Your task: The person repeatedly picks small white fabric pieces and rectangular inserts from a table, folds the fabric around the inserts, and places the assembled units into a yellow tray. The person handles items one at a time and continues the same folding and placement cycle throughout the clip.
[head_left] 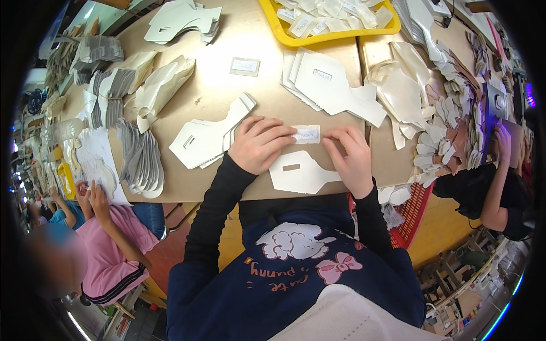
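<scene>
A small pale rectangular patch with a printed face (307,134) lies on the table in front of me. My left hand (261,144) rests flat to its left, fingertips touching that end, thumb mostly hidden. At the patch's right end, my right hand (349,154) hovers with thumb and forefinger a little apart and nothing visible between them. Just below is a white cut-out piece (301,181) with a rectangular slot, its narrow arm passing toward my right hand. A stack of similar slotted pieces (196,139) lies beside my left hand.
Another patch (244,66) lies farther back. A stack of white cut-outs (327,82) sits beyond my hands, near a yellow tray (307,41) of patches. Grey bundled pieces (141,162) line the left; loose scraps (435,142) cover the right. People work on both sides.
</scene>
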`<state>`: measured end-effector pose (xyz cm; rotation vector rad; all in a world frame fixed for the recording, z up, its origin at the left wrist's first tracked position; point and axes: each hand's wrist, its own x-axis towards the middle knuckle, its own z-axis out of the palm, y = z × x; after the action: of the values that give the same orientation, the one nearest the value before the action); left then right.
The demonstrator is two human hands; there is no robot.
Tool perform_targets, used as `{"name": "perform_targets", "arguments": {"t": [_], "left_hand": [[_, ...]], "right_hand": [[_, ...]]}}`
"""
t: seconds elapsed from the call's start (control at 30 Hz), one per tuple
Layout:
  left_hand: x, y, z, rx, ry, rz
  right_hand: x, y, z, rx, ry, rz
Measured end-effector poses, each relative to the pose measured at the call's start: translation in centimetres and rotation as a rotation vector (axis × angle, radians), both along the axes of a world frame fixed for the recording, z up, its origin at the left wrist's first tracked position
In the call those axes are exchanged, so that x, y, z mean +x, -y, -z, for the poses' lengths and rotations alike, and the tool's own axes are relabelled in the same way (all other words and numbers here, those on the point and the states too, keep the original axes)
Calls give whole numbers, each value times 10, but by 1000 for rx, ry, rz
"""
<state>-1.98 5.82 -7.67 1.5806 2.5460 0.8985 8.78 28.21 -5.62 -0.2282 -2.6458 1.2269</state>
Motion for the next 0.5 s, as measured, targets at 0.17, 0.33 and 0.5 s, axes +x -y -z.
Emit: {"name": "perform_targets", "arguments": {"t": [0.17,0.33,0.5], "left_hand": [[0,0,-1,6,10,5],[1,0,0,17,7,5],[1,0,0,8,4,-6]], "right_hand": [[-5,8,-1,23,56,43],[-11,12,-4,75,141,62],[-14,12,-4,55,162,58]]}}
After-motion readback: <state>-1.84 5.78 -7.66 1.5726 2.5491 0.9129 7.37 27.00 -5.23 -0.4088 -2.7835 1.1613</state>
